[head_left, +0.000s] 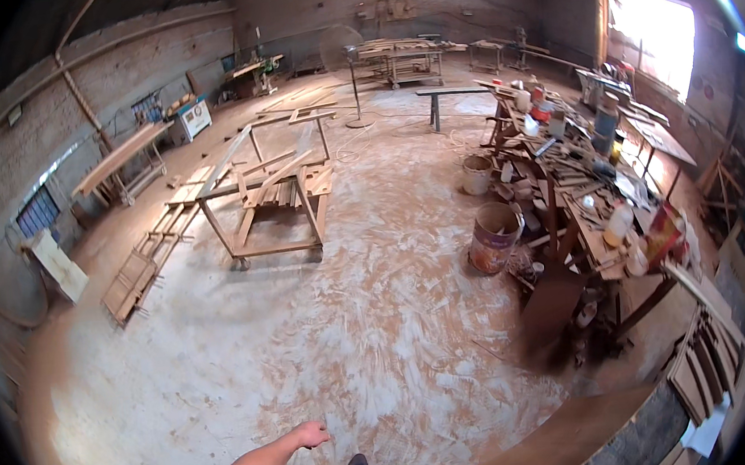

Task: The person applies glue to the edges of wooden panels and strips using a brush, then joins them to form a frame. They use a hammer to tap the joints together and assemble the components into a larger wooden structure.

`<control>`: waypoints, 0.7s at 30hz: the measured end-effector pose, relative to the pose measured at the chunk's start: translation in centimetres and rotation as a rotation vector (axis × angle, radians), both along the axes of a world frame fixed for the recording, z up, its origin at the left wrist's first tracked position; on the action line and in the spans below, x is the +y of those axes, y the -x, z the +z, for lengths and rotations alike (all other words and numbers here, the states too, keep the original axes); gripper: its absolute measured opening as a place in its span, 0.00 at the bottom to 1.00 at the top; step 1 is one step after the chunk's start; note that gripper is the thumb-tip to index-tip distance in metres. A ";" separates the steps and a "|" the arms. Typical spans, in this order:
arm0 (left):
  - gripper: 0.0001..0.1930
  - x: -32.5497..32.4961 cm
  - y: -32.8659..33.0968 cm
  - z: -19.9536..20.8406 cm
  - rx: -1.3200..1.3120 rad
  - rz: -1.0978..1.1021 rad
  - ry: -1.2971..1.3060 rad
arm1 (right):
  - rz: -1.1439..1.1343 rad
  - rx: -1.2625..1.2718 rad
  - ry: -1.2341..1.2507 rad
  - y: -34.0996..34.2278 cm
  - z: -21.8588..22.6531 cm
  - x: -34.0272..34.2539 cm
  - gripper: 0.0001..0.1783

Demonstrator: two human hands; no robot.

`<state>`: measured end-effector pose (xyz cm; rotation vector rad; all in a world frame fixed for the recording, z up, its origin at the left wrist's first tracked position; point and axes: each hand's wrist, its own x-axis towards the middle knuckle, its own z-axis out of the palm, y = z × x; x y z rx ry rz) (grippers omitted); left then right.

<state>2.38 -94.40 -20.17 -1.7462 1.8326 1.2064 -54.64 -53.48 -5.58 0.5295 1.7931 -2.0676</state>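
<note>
My left hand (311, 433) hangs in front of me at the lower edge, at the end of a bare forearm with a light blue sleeve. Its fingers are curled in, and nothing shows sticking out of them. It is over the dusty floor (381, 321), apart from any object. A dark shoe (356, 464) shows just right of it. My right hand is out of the picture. Closest on the right lies a wide brown wooden board (545, 440), beside several curved wooden pieces (693, 372).
A wheeled wooden frame cart (215, 230) holding slats stands ahead to the left; low wooden frames (135, 280) lie beside it. To the right, a cluttered workbench (603, 255) carries scraps and bottles, with a large bucket (494, 239) before it. A narrow dark bench (453, 91) stands farther off.
</note>
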 end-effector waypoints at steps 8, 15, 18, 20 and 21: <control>0.28 -7.2 -12.0 -5.0 0.099 0.182 -0.015 | 0.244 0.039 -0.075 -9.6 2.7 -20.1 0.30; 0.28 -14.7 -17.9 -6.6 0.278 0.431 0.158 | 0.464 0.034 -0.071 -11.3 0.9 -35.3 0.31; 0.28 -19.2 -17.6 -2.9 0.375 0.528 0.177 | 0.593 0.021 -0.019 -9.9 -2.9 -43.1 0.32; 0.27 -22.5 -17.9 2.1 0.359 0.600 0.143 | 0.697 -0.007 -0.035 -13.6 -2.0 -52.2 0.43; 0.27 -24.8 -17.7 3.7 0.371 0.627 0.138 | 0.764 0.051 -0.034 -12.6 -4.2 -55.7 0.41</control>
